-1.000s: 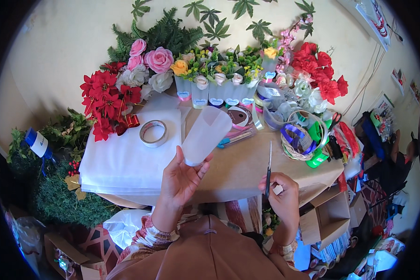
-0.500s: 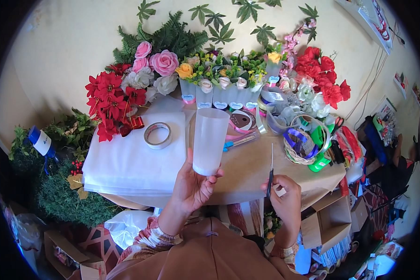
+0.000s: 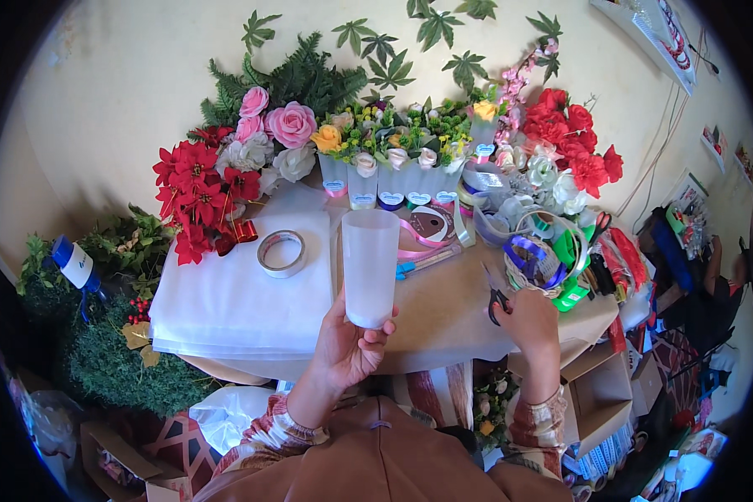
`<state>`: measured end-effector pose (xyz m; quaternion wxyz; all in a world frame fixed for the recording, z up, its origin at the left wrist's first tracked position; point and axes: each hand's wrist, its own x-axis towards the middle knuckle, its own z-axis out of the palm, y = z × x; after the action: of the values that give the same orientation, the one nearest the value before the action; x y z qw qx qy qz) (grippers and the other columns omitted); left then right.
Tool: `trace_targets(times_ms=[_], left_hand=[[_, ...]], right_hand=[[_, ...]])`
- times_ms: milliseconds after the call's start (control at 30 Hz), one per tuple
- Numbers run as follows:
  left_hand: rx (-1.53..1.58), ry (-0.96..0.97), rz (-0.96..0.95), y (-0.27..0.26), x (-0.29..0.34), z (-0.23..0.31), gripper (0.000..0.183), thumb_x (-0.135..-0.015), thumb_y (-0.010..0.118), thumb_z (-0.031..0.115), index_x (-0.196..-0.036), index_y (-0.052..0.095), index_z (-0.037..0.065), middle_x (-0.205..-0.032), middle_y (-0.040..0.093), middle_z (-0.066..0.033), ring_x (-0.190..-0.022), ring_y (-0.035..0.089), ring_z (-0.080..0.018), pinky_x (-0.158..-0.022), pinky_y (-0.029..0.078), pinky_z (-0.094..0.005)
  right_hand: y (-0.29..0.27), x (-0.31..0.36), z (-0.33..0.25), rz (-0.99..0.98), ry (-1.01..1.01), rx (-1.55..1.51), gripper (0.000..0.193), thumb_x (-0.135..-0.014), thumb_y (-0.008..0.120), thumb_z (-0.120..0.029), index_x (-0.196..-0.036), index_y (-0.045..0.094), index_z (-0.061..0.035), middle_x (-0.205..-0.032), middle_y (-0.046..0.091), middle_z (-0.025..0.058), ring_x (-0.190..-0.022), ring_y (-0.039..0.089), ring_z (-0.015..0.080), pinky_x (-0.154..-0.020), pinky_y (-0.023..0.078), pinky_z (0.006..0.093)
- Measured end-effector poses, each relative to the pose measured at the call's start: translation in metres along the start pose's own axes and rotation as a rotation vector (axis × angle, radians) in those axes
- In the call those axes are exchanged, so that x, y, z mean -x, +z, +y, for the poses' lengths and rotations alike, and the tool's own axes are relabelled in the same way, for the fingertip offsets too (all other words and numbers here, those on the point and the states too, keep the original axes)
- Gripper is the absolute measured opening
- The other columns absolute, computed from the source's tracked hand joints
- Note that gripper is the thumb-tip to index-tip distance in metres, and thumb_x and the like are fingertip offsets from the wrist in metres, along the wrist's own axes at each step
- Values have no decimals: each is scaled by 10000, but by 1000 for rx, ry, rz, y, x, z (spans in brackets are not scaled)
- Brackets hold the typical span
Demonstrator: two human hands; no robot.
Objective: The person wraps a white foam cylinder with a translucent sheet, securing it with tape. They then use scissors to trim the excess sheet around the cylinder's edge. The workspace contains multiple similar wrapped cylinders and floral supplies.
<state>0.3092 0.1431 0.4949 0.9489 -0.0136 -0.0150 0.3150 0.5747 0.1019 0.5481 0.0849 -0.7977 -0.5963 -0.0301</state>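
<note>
Cupping its base low, the left hand (image 3: 349, 343) holds a frosted cylinder (image 3: 371, 268) nearly upright over the middle of the worktop (image 3: 443, 322), near its front edge. The thumb and curled fingers close around the bottom only, presumably to keep the wall and open rim uncovered. At the front right, the right hand (image 3: 534, 318) is at the handles of dark scissors (image 3: 498, 303), whose blades point toward the back edge; its back hides the fingers, so I cannot tell whether they grip or merely touch. White sheets (image 3: 234, 309) cover the left side, and a tape roll (image 3: 284, 270) lies on them, probably for easy reach. Flower-filled cups (image 3: 393, 182) line the back edge, likely to free the front. A wicker basket (image 3: 517, 274) near the right edge limits the right hand's outward room. Bare brown covering between cylinder and scissors gives space sideways; the front edge is close below the left hand.
</note>
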Motion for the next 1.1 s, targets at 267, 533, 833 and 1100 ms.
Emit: trace_targets(times_ms=[267,533,833,1100], left_hand=[[42,-122,-50,-10,0,-5,653,-906,405,517,-1086,451,-109,-836,612,-246,-561,621,-170,-483,514,-207],[32,-324,-55,-18,-2,-25,658,-905,396,519,-1093,435,-111,-827,607,-253,-561,627,-175,-473,523,-216],[-194,-194,105,-11,-2,-29,729,-883,421,508,-1226,335,-129,-1039,534,-340,-793,643,-292,-643,556,-296],[-766,466,54,0,1,-36,635,-834,633,177,-1328,236,143,-1308,384,-137,-1198,431,-300,-951,417,-456]], right_hand=[[-27,5,-11,123,-391,-1005,182,-687,712,40,-842,621,12,-943,572,93,-775,595,169,-665,492,281],[-35,-23,-46,41,-794,-1442,327,-677,644,111,-965,630,-42,-1180,554,134,-1022,556,187,-881,451,325],[-35,-30,-56,-35,-694,-1422,201,-667,672,79,-842,618,-2,-1100,606,102,-863,511,84,-770,430,251],[-25,-21,-61,9,-568,-1475,179,-670,680,68,-827,656,-16,-1032,612,89,-865,535,105,-771,426,257]])
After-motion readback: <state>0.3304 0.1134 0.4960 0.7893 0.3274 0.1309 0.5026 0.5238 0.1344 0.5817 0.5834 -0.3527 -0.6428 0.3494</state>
